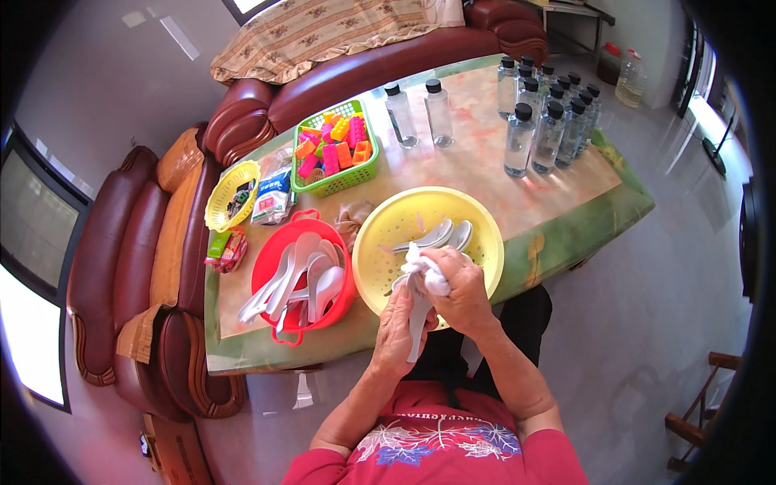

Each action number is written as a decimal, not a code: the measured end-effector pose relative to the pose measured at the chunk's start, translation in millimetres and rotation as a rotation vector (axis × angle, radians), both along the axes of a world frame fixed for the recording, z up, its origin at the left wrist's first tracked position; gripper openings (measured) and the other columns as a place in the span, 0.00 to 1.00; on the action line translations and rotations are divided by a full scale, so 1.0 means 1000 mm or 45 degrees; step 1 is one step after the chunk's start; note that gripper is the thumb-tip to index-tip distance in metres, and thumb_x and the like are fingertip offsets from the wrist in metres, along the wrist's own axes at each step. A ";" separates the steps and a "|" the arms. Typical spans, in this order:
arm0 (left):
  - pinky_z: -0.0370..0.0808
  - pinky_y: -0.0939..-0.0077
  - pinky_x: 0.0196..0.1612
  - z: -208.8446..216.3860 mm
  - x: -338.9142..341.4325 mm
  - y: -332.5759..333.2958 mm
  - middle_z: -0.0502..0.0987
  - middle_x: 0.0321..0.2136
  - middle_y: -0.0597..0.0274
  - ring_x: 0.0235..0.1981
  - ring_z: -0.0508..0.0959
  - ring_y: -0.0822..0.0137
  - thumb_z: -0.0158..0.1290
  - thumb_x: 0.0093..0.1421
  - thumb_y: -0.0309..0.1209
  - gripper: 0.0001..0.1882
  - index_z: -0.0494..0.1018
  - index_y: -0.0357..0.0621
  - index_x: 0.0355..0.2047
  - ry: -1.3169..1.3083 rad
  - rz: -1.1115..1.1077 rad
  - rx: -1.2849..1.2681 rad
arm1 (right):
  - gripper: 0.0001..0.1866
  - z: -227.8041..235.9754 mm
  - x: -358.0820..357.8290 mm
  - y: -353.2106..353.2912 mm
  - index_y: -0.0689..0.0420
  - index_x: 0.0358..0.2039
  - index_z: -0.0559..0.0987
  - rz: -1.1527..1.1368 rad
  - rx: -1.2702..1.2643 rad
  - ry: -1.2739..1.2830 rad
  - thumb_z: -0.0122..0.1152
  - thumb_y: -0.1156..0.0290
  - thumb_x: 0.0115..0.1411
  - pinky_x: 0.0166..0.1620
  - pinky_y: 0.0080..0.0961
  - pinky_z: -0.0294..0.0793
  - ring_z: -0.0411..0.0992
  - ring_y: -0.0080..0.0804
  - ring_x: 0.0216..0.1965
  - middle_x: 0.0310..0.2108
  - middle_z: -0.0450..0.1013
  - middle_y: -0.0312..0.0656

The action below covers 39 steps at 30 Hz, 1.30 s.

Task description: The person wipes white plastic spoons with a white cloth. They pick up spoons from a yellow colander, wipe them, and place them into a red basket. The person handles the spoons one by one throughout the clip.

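Observation:
My left hand point(396, 329) grips a white soup spoon point(419, 322), its handle pointing down toward me. Pressed against the upper end of that spoon is a crumpled white cloth point(422, 268), bunched in my closed right hand point(462, 293). Both hands are over the near side of a yellow colander point(373, 230), and several white spoons point(436, 234) lie inside it. Left of my hands stands a red basin point(265, 257) with handles, heaped with more white spoons point(303, 267). The spoon's bowl is partly hidden by the cloth and fingers.
A green basket point(327, 187) of colourful toy bricks stands farther back, beside a yellow basket point(212, 212) and plastic packets point(273, 198). Several clear black-capped bottles point(519, 145) crowd the table's far right; two more point(439, 117) stand apart. A brown cloth point(352, 218) lies by the colander.

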<state>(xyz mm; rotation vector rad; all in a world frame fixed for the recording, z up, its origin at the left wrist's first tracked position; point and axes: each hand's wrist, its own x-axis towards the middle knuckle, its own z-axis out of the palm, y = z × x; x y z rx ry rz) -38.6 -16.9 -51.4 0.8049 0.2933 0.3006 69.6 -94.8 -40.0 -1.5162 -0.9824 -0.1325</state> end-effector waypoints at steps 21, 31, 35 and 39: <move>0.68 0.78 0.44 0.027 -0.009 0.065 0.70 0.44 0.60 0.40 0.69 0.72 0.41 0.66 0.38 0.20 0.57 0.44 0.55 0.163 0.572 0.846 | 0.18 -0.002 -0.048 -0.037 0.64 0.41 0.73 0.449 -0.266 0.051 0.59 0.78 0.45 0.47 0.36 0.67 0.67 0.50 0.44 0.41 0.67 0.51; 0.64 0.63 0.51 0.011 -0.038 0.126 0.71 0.43 0.50 0.47 0.68 0.54 0.53 0.54 0.25 0.18 0.68 0.40 0.46 0.760 0.511 2.127 | 0.18 -0.010 -0.036 -0.058 0.64 0.40 0.73 0.284 -0.041 0.305 0.59 0.82 0.45 0.42 0.31 0.71 0.71 0.45 0.39 0.40 0.69 0.51; 0.63 0.60 0.52 -0.001 -0.039 0.137 0.71 0.43 0.49 0.47 0.67 0.50 0.55 0.50 0.24 0.19 0.69 0.41 0.44 0.883 0.493 2.263 | 0.18 -0.009 -0.027 -0.069 0.64 0.40 0.73 0.199 -0.010 0.371 0.59 0.81 0.46 0.42 0.30 0.70 0.72 0.44 0.39 0.40 0.69 0.52; 0.63 0.61 0.52 0.002 -0.037 0.140 0.71 0.44 0.52 0.47 0.66 0.51 0.57 0.48 0.24 0.21 0.70 0.44 0.44 0.969 0.487 2.283 | 0.17 -0.014 -0.016 -0.083 0.65 0.41 0.72 0.110 0.072 0.456 0.59 0.78 0.49 0.42 0.27 0.70 0.71 0.39 0.39 0.40 0.69 0.50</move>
